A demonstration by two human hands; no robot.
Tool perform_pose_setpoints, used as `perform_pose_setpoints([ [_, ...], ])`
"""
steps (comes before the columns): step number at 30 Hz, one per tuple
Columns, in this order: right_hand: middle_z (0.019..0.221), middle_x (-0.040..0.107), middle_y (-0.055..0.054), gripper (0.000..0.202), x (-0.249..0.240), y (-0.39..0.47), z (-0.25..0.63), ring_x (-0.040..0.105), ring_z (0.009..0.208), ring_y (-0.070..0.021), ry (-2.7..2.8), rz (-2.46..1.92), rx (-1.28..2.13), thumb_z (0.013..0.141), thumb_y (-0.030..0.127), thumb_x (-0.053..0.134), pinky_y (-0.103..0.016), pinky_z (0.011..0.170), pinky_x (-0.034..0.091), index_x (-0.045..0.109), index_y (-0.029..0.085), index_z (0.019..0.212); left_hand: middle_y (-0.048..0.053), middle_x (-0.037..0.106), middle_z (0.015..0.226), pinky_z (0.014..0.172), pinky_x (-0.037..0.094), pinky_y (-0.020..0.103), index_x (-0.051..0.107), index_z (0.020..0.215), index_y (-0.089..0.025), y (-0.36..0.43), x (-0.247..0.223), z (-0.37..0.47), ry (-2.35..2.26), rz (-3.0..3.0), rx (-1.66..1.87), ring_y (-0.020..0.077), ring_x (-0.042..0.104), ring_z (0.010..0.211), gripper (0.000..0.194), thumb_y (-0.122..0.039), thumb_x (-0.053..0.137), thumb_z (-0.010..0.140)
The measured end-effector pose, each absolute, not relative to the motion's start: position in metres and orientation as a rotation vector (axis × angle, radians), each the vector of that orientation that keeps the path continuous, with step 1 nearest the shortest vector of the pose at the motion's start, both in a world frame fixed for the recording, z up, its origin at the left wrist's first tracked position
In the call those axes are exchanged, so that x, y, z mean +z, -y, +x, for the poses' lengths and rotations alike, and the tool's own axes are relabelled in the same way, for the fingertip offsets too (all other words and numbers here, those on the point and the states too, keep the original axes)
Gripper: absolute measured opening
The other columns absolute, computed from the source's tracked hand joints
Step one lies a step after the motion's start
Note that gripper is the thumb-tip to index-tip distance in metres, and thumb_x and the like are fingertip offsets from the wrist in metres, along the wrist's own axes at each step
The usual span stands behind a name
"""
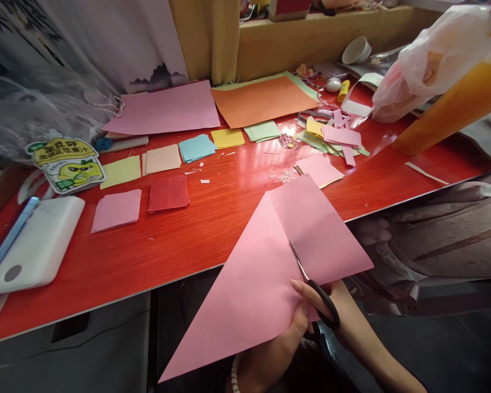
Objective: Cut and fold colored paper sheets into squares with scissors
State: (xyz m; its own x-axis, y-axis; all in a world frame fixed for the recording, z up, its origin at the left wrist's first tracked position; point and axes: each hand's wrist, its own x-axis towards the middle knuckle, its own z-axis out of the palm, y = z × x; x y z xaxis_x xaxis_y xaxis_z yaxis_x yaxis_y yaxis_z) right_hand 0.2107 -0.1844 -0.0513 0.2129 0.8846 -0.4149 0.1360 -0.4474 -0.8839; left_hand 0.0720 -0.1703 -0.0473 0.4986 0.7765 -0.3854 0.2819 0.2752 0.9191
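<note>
1. Red table (pixel 213 234) runs across the view; sheet papers lie at its back, pink sheet (pixel 167 109) at 11 o'clock, orange sheet (pixel 265 101) at 12.
2. Left hand (pixel 276 349): in from 6 o'clock, bead bracelet (pixel 234 374) on wrist, thumb on top, clamped on the lower edge of the pink paper.
3. Right hand (pixel 311 296): forearm in from 4–5 o'clock, partly under the paper; thumb at the handle loop, gripping the scissors (pixel 306 277). Hands close together; whether they touch, can't tell.
4. Pink paper (pixel 237 305): big creased piece, 5–6 o'clock, held up off the near table edge, far corner over the table. Scissors sit at its middle, one blade showing on top, tip toward 11 o'clock; other blade hidden.
5. Plastic bag (pixel 425 65), 2 o'clock: whitish, bulging; contents unclear.
6. White cup (pixel 357 50), 1–2 o'clock: on its side, mouth toward camera.
7. Pouch (pixel 71 164), 9–10 o'clock: yellow fruit print, contents hidden.
8. Clear plastic (pixel 28 114), 10 o'clock: crumpled; contents unclear.
9. Blue stack (pixel 197 148) at 11 o'clock, red stack (pixel 168 192) at 9, scrap pile (pixel 339 136) at 2.
</note>
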Motion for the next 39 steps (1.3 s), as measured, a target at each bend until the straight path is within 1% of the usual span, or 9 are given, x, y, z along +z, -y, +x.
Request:
perform_pose_setpoints([
  [6,0.077,0.063,-0.003,0.026,-0.047,0.18,0.209,0.06,0.088,-0.0263,0.984,-1.749,1.265,0.072,0.044,0.066,-0.034,0.078,0.05,0.059,0.02,0.082,-0.001,0.067,0.081,0.095,0.044,0.031,0.059,0.069,-0.023,0.166,-0.04,0.07,-1.054,1.334,0.327,0.0147,0.062,0.081,0.033,-0.043,0.044,0.091],
  [9,0.073,0.064,-0.004,0.032,-0.046,0.178,0.21,0.062,0.085,-0.0281,0.975,-1.794,1.28,0.072,0.05,0.065,-0.036,0.075,0.052,0.06,0.02,0.081,-0.002,0.067,0.078,0.094,0.044,0.03,0.059,0.067,-0.022,0.166,-0.043,0.07,-1.064,1.359,0.347,0.014,0.062,0.078,0.035,-0.042,0.044,0.092],
  [13,0.087,0.068,-0.005,0.032,-0.048,0.178,0.213,0.063,0.09,-0.0261,1.038,-1.758,1.265,0.074,0.048,0.064,-0.036,0.082,0.051,0.062,0.02,0.087,0.0,0.067,0.079,0.09,0.045,0.029,0.06,0.069,-0.021,0.17,-0.056,0.069,-1.029,1.378,0.392,0.0137,0.061,0.077,0.036,-0.04,0.042,0.093],
  [18,0.067,0.063,-0.002,0.029,-0.045,0.18,0.214,0.062,0.068,-0.0224,1.05,-1.689,1.378,0.074,0.046,0.064,-0.032,0.065,0.053,0.064,0.019,0.085,0.0,0.066,0.082,0.083,0.047,0.026,0.06,0.072,-0.021,0.178,-0.069,0.07,-0.995,1.317,0.478,0.0133,0.059,0.078,0.037,-0.041,0.038,0.095],
  [22,0.078,0.068,-0.004,0.033,-0.038,0.179,0.209,0.063,0.08,-0.0247,1.025,-1.734,1.26,0.076,0.047,0.061,-0.033,0.073,0.052,0.064,0.018,0.092,0.0,0.066,0.081,0.088,0.044,0.028,0.06,0.071,-0.021,0.178,-0.065,0.071,-1.023,1.364,0.439,0.0131,0.059,0.077,0.038,-0.042,0.039,0.094],
  [25,0.082,0.069,-0.005,0.036,-0.038,0.179,0.208,0.064,0.078,-0.0242,1.019,-1.732,1.261,0.075,0.049,0.062,-0.031,0.071,0.053,0.063,0.018,0.094,0.0,0.065,0.078,0.088,0.044,0.029,0.059,0.069,-0.021,0.176,-0.061,0.07,-1.043,1.397,0.409,0.0129,0.059,0.075,0.039,-0.043,0.039,0.094],
  [30,0.082,0.068,-0.004,0.033,-0.041,0.179,0.211,0.064,0.075,-0.0233,1.031,-1.714,1.272,0.073,0.047,0.064,-0.029,0.068,0.054,0.062,0.018,0.09,-0.002,0.065,0.078,0.084,0.045,0.025,0.058,0.07,-0.022,0.178,-0.064,0.071,-1.019,1.34,0.435,0.0114,0.059,0.076,0.037,-0.042,0.039,0.094],
  [34,0.068,0.064,-0.003,0.035,-0.041,0.178,0.209,0.061,0.064,-0.0221,1.019,-1.754,1.273,0.071,0.05,0.064,-0.03,0.061,0.054,0.061,0.017,0.085,-0.002,0.065,0.079,0.084,0.046,0.026,0.058,0.072,-0.022,0.178,-0.064,0.072,-0.999,1.336,0.441,0.0121,0.06,0.076,0.035,-0.041,0.039,0.094],
  [39,0.076,0.067,-0.005,0.035,-0.041,0.177,0.208,0.063,0.073,-0.0255,1.018,-1.756,1.271,0.071,0.051,0.065,-0.032,0.064,0.054,0.061,0.018,0.082,-0.001,0.065,0.079,0.09,0.046,0.028,0.06,0.073,-0.022,0.175,-0.059,0.072,-1.009,1.351,0.431,0.0126,0.061,0.077,0.035,-0.039,0.039,0.095],
])
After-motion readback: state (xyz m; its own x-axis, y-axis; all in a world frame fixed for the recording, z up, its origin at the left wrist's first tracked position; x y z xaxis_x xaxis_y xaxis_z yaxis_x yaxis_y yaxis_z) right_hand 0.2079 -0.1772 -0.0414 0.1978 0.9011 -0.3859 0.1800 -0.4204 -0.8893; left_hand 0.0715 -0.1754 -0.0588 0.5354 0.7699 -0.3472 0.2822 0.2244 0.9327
